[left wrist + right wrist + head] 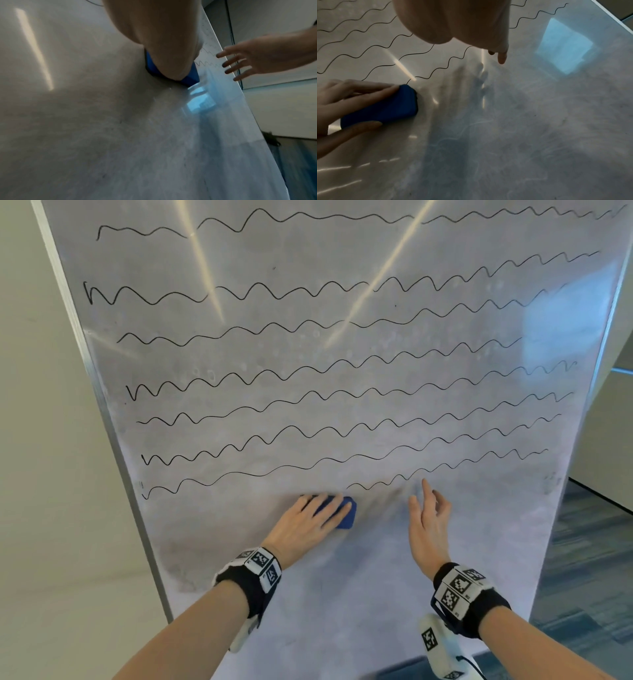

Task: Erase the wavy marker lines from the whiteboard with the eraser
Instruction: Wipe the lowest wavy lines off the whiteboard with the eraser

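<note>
A tall whiteboard (342,577) carries several black wavy marker lines (308,371) across its upper part. Its lower part is smeared grey. My left hand (308,518) grips a blue eraser (344,513) and holds it flat on the board, just left of the lowest line's cut end (349,486). In the right wrist view the fingers lie along the eraser (385,108) with the thumb underneath. My right hand (428,508) hovers open close to the board, to the right of the eraser, fingers straight and holding nothing. The left wrist view shows that right hand (254,59) beyond the eraser (190,77).
The board's metal frame (113,440) runs down the left side against a pale wall (41,474). Right of the board lie blue-grey carpet (589,577) and a white cabinet or wall (613,433). Light streaks reflect on the board.
</note>
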`<move>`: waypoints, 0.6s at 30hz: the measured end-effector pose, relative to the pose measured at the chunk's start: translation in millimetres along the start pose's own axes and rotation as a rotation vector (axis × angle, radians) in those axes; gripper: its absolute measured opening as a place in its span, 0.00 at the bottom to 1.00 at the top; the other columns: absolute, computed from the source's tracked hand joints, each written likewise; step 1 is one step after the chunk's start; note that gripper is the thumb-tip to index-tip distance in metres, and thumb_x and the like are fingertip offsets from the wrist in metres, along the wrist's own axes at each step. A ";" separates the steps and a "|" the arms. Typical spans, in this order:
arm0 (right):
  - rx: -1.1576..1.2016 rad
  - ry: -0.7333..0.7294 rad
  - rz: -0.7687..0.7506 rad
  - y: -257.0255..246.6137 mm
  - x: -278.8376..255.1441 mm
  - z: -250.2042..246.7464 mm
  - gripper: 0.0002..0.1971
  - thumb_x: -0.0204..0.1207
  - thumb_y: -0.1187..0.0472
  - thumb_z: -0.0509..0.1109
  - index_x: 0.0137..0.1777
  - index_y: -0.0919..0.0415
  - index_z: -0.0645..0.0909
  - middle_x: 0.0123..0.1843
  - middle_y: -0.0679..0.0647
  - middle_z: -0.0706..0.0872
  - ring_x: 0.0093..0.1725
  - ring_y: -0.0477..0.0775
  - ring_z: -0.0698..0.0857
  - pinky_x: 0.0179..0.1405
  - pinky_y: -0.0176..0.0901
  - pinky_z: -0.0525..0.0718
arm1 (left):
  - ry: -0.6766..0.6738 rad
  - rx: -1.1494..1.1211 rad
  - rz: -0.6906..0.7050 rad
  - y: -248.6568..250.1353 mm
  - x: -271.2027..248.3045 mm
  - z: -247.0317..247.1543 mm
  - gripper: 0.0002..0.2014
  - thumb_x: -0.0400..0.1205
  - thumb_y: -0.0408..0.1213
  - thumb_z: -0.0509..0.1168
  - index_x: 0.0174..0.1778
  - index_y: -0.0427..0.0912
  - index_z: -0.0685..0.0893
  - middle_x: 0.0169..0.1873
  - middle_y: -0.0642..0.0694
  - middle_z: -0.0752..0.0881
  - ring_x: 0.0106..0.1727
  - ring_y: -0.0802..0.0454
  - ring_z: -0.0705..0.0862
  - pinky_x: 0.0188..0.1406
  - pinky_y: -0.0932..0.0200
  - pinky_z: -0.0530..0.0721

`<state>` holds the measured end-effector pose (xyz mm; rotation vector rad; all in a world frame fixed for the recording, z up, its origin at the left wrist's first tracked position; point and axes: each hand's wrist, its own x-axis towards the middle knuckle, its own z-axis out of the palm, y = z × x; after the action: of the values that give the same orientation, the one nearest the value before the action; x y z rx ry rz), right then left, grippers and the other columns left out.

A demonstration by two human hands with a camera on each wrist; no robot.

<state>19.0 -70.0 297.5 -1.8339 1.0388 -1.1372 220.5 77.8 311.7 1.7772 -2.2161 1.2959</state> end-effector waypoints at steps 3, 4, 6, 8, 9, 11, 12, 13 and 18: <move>-0.004 0.000 0.004 2.9 0.6 -9.1 0.25 0.85 0.50 0.53 0.82 0.49 0.57 0.77 0.58 0.57 0.76 0.56 0.62 0.78 0.54 0.60 | 0.026 0.011 -0.099 -9.5 8.7 -5.8 0.29 0.77 0.23 0.50 0.76 0.40 0.70 0.70 0.41 0.77 0.62 0.41 0.76 0.57 0.48 0.71; -0.004 -0.001 0.012 4.4 1.1 -11.9 0.25 0.85 0.50 0.53 0.82 0.49 0.57 0.77 0.58 0.57 0.75 0.56 0.62 0.78 0.54 0.60 | 0.009 0.002 -0.147 -7.9 11.9 -6.8 0.31 0.76 0.22 0.47 0.77 0.39 0.69 0.71 0.41 0.77 0.62 0.40 0.75 0.57 0.48 0.70; -0.003 -0.011 0.023 6.6 0.9 -15.8 0.25 0.85 0.50 0.53 0.82 0.48 0.56 0.77 0.57 0.57 0.75 0.57 0.63 0.78 0.53 0.61 | -0.051 -0.018 -0.149 0.1 14.1 -6.1 0.31 0.76 0.25 0.44 0.78 0.39 0.69 0.71 0.41 0.77 0.62 0.40 0.76 0.56 0.48 0.72; 0.007 -0.019 0.021 7.7 1.4 -18.8 0.25 0.85 0.50 0.53 0.82 0.49 0.57 0.77 0.58 0.57 0.76 0.56 0.62 0.78 0.51 0.60 | -0.088 -0.027 -0.033 2.0 16.7 -6.0 0.30 0.78 0.27 0.43 0.77 0.39 0.68 0.70 0.41 0.78 0.62 0.41 0.78 0.55 0.49 0.78; 0.008 -0.024 0.021 7.7 1.5 -20.2 0.25 0.85 0.51 0.53 0.82 0.49 0.57 0.77 0.58 0.57 0.76 0.56 0.62 0.77 0.49 0.60 | -0.099 -0.022 0.018 -1.2 19.3 -8.3 0.29 0.78 0.27 0.42 0.77 0.39 0.67 0.70 0.42 0.78 0.62 0.41 0.79 0.54 0.49 0.80; 0.010 -0.033 0.015 7.4 2.0 -22.7 0.25 0.85 0.51 0.53 0.82 0.50 0.57 0.77 0.58 0.57 0.76 0.55 0.61 0.77 0.47 0.59 | -0.105 0.003 0.012 -8.5 28.0 -12.2 0.29 0.80 0.26 0.39 0.77 0.39 0.68 0.70 0.42 0.79 0.61 0.41 0.80 0.55 0.50 0.79; 0.011 -0.034 0.013 7.5 2.4 -23.4 0.25 0.85 0.51 0.53 0.82 0.50 0.57 0.77 0.58 0.57 0.76 0.55 0.61 0.77 0.47 0.59 | -0.102 -0.002 -0.053 -9.6 33.2 -14.0 0.29 0.81 0.24 0.37 0.76 0.39 0.69 0.69 0.42 0.80 0.61 0.41 0.79 0.56 0.49 0.77; 0.013 -0.031 0.012 7.8 2.8 -24.0 0.25 0.85 0.51 0.53 0.82 0.49 0.57 0.77 0.58 0.57 0.76 0.56 0.62 0.77 0.48 0.60 | -0.089 -0.019 -0.110 -6.9 37.5 -14.3 0.29 0.83 0.23 0.35 0.75 0.39 0.70 0.69 0.42 0.80 0.60 0.41 0.78 0.56 0.49 0.75; 0.011 -0.037 0.005 10.4 0.9 -27.8 0.25 0.85 0.51 0.52 0.81 0.48 0.56 0.76 0.57 0.58 0.75 0.56 0.63 0.77 0.52 0.62 | -0.057 -0.019 0.100 14.4 37.6 5.4 0.26 0.79 0.29 0.57 0.76 0.39 0.68 0.69 0.41 0.74 0.59 0.41 0.79 0.53 0.49 0.78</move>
<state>-9.1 -79.6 298.2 -1.8356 1.0134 -1.0995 198.0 44.6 318.1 1.7391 -2.3676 1.2516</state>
